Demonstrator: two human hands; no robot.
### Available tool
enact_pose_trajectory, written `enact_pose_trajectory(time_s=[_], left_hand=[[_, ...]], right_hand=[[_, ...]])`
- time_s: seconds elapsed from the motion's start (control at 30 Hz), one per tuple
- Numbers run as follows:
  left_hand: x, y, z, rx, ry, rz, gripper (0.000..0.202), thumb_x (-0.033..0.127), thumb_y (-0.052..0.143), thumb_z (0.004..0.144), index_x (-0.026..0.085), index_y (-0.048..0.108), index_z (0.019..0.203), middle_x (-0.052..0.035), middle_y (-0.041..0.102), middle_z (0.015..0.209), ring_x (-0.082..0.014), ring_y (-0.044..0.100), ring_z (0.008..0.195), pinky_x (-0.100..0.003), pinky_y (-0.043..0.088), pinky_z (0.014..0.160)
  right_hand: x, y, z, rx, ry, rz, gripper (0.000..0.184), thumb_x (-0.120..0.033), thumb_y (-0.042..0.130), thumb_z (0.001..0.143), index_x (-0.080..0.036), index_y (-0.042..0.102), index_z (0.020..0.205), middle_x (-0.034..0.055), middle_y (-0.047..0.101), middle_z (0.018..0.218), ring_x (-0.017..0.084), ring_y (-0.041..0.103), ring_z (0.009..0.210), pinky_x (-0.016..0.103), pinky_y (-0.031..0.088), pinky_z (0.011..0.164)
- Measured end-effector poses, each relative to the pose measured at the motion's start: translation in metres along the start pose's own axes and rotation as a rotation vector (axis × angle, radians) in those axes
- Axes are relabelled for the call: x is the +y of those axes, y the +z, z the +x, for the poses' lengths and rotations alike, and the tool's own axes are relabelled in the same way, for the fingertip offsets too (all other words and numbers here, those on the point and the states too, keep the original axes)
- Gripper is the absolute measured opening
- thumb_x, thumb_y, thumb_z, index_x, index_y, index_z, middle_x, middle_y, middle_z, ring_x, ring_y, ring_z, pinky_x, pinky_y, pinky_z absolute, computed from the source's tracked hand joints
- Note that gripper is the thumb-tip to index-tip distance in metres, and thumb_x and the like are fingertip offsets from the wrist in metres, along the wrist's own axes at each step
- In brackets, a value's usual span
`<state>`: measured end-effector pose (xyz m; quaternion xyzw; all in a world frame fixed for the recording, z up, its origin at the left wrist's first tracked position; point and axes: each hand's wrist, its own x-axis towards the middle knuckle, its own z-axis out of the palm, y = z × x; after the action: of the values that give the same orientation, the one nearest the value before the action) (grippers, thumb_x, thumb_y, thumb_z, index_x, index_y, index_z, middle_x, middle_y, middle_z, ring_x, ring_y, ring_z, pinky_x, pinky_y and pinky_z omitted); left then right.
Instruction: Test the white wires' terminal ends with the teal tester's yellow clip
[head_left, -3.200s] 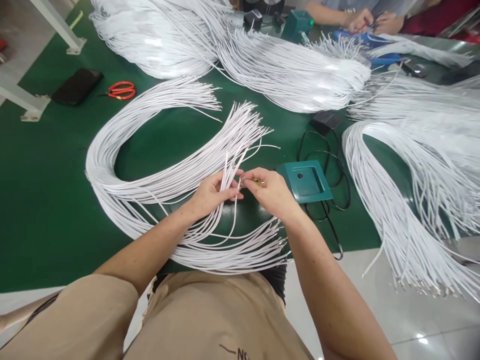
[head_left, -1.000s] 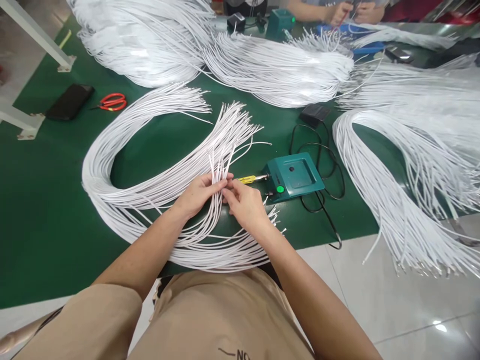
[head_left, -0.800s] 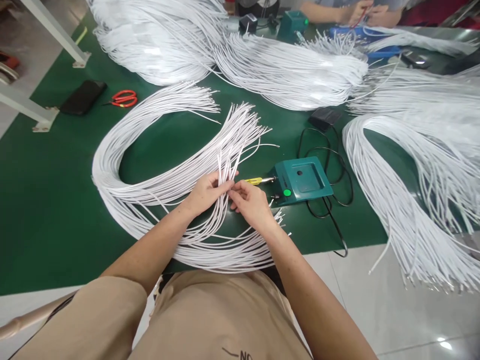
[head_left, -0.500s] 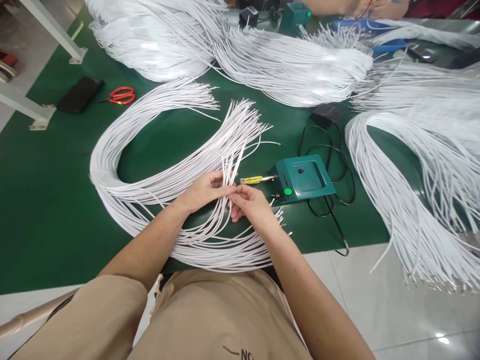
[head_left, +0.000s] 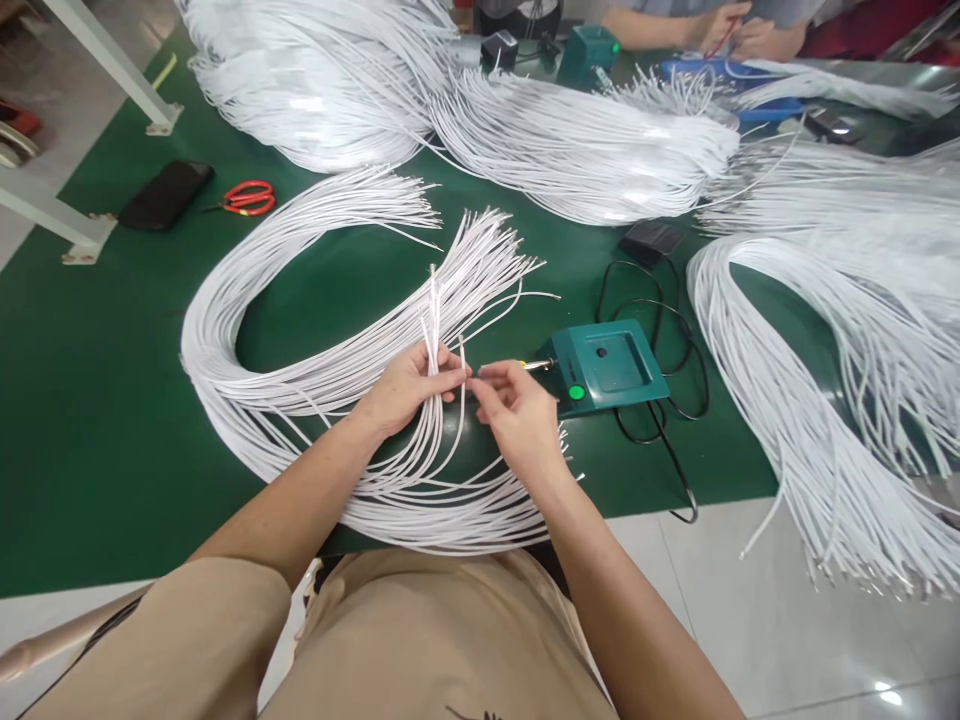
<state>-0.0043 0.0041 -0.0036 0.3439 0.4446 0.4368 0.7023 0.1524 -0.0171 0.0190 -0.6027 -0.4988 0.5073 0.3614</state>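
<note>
My left hand (head_left: pixel 412 390) is closed around a small bunch of white cables (head_left: pixel 433 340), whose ends stick up above the fingers. One single white cable (head_left: pixel 462 410) stands apart from that bunch, at the tip of my left thumb. My right hand (head_left: pixel 517 405) is pinched just right of this cable, fingertips almost meeting the left thumb; what lies in the pinch is too small to make out. Beneath both hands spreads a larger cable bundle (head_left: pixel 450 515). Beyond my right hand sits a green box-shaped device (head_left: pixel 600 370) with a lit green button and a metal-tipped yellow part, mostly hidden by the fingers.
A curved cable bundle (head_left: pixel 217 310) lies on the green table (head_left: pixel 90 430). Red-handled scissors (head_left: pixel 250 198) and a black flat case (head_left: pixel 166 195) are at far left. More cable heaps (head_left: pixel 585 140) fill the back and right. Across the table, a person's hands (head_left: pixel 731 30) hold something red.
The held bunch has shifted left with my left hand. A single cable now stands separate from it. My right hand has moved slightly right, covering more of the yellow part.
</note>
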Motion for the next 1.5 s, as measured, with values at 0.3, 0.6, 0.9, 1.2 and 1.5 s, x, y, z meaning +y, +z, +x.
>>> enact_pose_trajectory(time_s=[0.3, 0.6, 0.9, 1.2, 1.5], left_hand=[[0.001, 0.001, -0.002, -0.104, 0.053, 0.144, 0.034, 0.027, 0.079, 0.067, 0.016, 0.049, 0.078, 0.0018, 0.062, 0.074, -0.0103, 0.062, 0.067, -0.019, 0.043, 0.054], [0.004, 0.008, -0.007, -0.052, 0.086, 0.149, 0.034, 0.030, 0.077, 0.070, 0.016, 0.048, 0.079, 0.0042, 0.060, 0.071, -0.0050, 0.053, 0.053, -0.019, 0.041, 0.051], [0.001, 0.010, -0.007, -0.084, 0.177, 0.267, 0.028, 0.026, 0.070, 0.077, 0.018, 0.044, 0.083, 0.0009, 0.065, 0.071, -0.0116, 0.063, 0.060, -0.021, 0.042, 0.050], [0.003, 0.009, -0.009, -0.045, 0.187, 0.304, 0.023, 0.024, 0.069, 0.077, 0.017, 0.049, 0.083, 0.0020, 0.063, 0.077, -0.0062, 0.057, 0.055, -0.021, 0.047, 0.056], [0.004, 0.009, -0.009, -0.127, 0.206, 0.188, 0.049, 0.026, 0.070, 0.079, 0.020, 0.054, 0.125, 0.0036, 0.059, 0.076, -0.0098, 0.064, 0.066, -0.023, 0.050, 0.065]], right_hand=[[-0.019, -0.002, 0.019, -0.052, -0.049, 0.188, 0.021, -0.037, 0.069, 0.074, -0.017, 0.065, 0.072, -0.0014, 0.063, 0.063, 0.012, 0.059, 0.054, 0.025, 0.049, 0.057], [-0.023, 0.005, 0.012, -0.125, 0.160, 0.594, 0.023, -0.027, 0.068, 0.069, -0.018, 0.052, 0.054, -0.0071, 0.042, 0.049, 0.006, 0.040, 0.047, 0.022, 0.035, 0.049], [-0.025, 0.002, 0.025, -0.202, 0.189, 0.493, 0.034, -0.049, 0.071, 0.068, -0.017, 0.061, 0.063, -0.0086, 0.033, 0.046, 0.008, 0.038, 0.043, 0.023, 0.032, 0.045], [-0.018, -0.003, 0.018, -0.305, 0.243, 0.706, 0.043, -0.046, 0.078, 0.067, -0.018, 0.048, 0.055, -0.0059, 0.045, 0.054, 0.007, 0.045, 0.052, 0.023, 0.040, 0.056], [-0.017, -0.002, 0.010, -0.040, 0.016, 0.254, 0.020, -0.038, 0.069, 0.075, -0.018, 0.065, 0.078, -0.0008, 0.063, 0.068, 0.013, 0.055, 0.062, 0.027, 0.047, 0.065]])
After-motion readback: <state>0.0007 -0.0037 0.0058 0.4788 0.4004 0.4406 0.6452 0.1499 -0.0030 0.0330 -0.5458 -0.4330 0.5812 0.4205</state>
